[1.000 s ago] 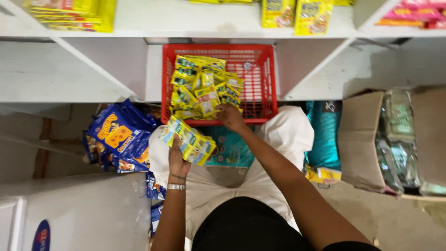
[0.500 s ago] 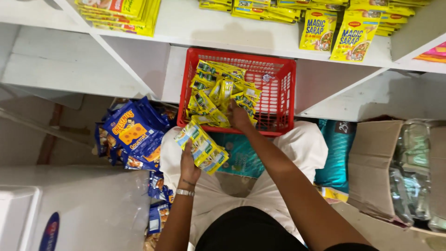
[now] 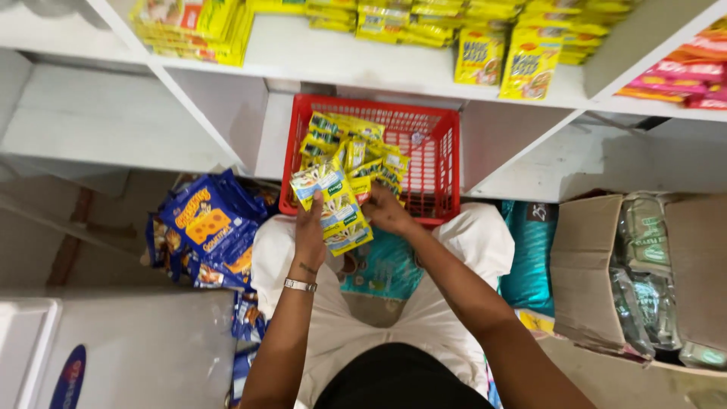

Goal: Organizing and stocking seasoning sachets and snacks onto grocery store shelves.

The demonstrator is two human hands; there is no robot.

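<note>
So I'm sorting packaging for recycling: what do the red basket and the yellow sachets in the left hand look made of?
The red basket looks like moulded plastic: an even matte red with regular lattice walls. The yellow sachets held in the left hand seem to be thin glossy plastic film, possibly foil-lined; they bend, crease and catch the light. The right hand touches more sachets at the basket's edge.

Shop: white shelves (image 3: 356, 64) stacked with yellow sachets (image 3: 530, 60), red basket (image 3: 443, 163), opened stock carton (image 3: 598, 273)

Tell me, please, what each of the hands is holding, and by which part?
Left hand grips a stack of yellow sachets by its lower edge; right hand reaches into the red basket, hold unclear.
</note>
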